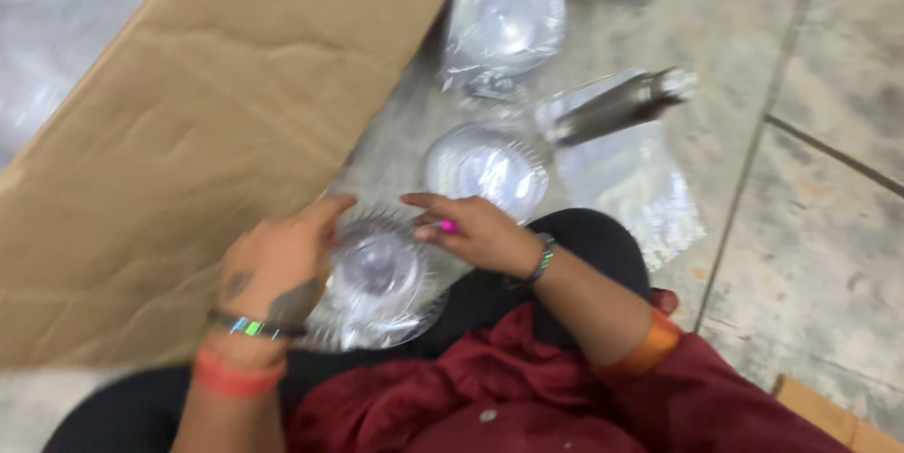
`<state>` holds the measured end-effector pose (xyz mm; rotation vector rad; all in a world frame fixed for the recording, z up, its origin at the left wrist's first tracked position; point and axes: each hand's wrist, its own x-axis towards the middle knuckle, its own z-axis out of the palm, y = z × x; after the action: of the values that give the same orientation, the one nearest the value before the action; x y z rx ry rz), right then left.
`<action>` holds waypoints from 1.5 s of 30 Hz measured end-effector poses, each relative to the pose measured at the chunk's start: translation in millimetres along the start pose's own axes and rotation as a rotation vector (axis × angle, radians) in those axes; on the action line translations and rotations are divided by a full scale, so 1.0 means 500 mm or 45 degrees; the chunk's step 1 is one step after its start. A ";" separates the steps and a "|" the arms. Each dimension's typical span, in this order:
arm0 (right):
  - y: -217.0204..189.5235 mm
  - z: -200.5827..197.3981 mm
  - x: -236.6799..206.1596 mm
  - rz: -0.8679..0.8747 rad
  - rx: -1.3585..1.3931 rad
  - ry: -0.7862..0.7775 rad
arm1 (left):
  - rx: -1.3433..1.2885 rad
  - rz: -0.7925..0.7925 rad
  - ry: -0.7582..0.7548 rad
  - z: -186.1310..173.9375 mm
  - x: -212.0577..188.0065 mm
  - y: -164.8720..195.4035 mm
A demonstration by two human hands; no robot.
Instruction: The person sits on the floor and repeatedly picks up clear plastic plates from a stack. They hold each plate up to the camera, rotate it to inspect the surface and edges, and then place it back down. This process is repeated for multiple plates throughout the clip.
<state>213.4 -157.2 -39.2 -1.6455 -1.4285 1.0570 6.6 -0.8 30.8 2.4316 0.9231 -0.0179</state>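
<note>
My left hand [278, 265] grips the left side of a shiny round metal piece with a ridged rim [377, 279], wrapped in clear plastic and resting on my lap. My right hand [476, 227] touches its upper right edge with curled fingers; a pink ring or nail shows. Both wrists wear bracelets. The frame is blurred, so the exact grip of the right hand is unclear.
A big brown cardboard flap [207, 123] stands to the left. Two more plastic-wrapped shiny round pieces [485, 166] [504, 20] lie on the tiled floor ahead. A dark metal bottle [617, 106] lies on a clear plastic bag [636, 185] to the right.
</note>
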 end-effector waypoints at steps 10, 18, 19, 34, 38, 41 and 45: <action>-0.008 0.002 -0.032 -0.334 0.334 0.199 | -0.571 0.003 0.032 0.021 -0.012 0.031; -0.024 0.047 0.019 -0.278 0.867 0.889 | -1.706 0.178 0.447 0.036 -0.046 0.014; -0.032 0.054 0.027 -0.302 0.821 0.852 | -1.748 0.151 0.502 0.039 -0.048 0.011; -0.011 0.106 0.057 -0.220 0.457 0.506 | -1.465 -0.119 0.756 0.074 -0.063 -0.054; -0.016 0.092 0.058 -0.254 0.389 0.473 | -1.485 -0.158 0.690 0.075 -0.058 -0.058; -0.021 0.086 0.056 -0.283 0.338 0.484 | -1.490 -0.181 0.700 0.079 -0.054 -0.053; -0.011 0.095 0.056 -0.160 0.393 0.510 | -1.571 -0.140 0.759 0.080 -0.055 -0.048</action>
<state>169.4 -128.9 -58.0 -1.4242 -1.0341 0.7769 -22.8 -21.9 -9.6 1.2137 0.8887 0.9728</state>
